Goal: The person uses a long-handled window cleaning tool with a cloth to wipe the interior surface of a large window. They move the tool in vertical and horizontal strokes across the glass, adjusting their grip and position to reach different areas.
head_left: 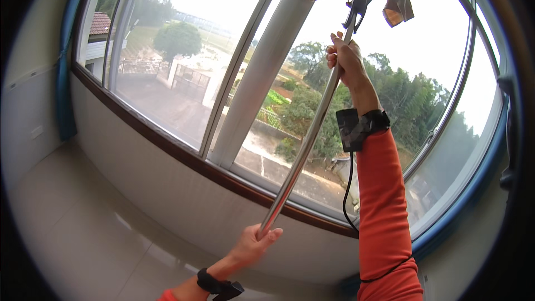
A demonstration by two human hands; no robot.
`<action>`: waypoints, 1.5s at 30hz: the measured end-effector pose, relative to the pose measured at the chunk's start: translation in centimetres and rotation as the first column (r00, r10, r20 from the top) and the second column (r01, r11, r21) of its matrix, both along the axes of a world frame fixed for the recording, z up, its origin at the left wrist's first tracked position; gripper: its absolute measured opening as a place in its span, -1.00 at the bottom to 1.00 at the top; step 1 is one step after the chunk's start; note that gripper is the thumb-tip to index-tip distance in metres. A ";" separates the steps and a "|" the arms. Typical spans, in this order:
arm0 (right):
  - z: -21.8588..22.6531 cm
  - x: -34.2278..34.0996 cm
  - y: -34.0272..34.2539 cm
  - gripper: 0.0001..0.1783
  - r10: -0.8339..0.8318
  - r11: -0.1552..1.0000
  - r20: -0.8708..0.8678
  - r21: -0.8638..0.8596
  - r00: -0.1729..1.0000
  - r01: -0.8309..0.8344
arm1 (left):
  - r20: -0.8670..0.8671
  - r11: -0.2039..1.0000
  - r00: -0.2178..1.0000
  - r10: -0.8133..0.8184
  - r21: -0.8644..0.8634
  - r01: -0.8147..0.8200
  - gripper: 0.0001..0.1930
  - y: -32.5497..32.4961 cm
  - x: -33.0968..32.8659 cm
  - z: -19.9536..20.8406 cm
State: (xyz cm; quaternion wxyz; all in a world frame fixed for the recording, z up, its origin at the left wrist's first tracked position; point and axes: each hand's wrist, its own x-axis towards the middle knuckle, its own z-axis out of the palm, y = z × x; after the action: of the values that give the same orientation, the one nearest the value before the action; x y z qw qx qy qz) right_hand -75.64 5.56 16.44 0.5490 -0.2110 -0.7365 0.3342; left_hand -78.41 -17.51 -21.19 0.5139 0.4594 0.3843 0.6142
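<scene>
Pole stands tilted in front of the window, its lower end toward you and its head near the top of the view, against the bright sky. Your right hand is wrapped around the shaft just below the black clamp head; your left hand is curled around the lower end, thumb lying along the metal. Neither hand is spread.

Progress, as judged from present positions: the brown cloth is on the clamp head and raised to the upper window, so setting up looks complete and the work seems under way. You cannot confirm contact between cloth and glass from this angle; the upper edge of the cloth is cut off. Which panes are finished cannot be told. The glass at left looks hazy, though glare may account for that; it probably remains for your attention.

Count: one pole, one clamp head, one cloth, two hands, both yours. You wear two black wrist straps, one on the left wrist and one on the right, with one black cable visible below the right. One blue curtain hangs at far left; one brown sill runs beneath the window.
</scene>
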 end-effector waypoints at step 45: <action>-54.7 -5.7 -24.9 -0.70 0.341 0.500 -0.046 -0.837 0.939 -0.222 | -0.502 0.618 0.817 -0.282 -0.747 -0.245 -0.60 -38.7 -18.1 -41.0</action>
State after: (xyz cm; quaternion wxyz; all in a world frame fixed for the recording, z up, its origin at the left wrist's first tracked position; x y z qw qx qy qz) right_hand -81.32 -19.39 -38.25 0.2737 -0.3428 -0.5468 0.7131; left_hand -96.49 -56.18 -62.21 0.5267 0.3544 0.7440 0.2082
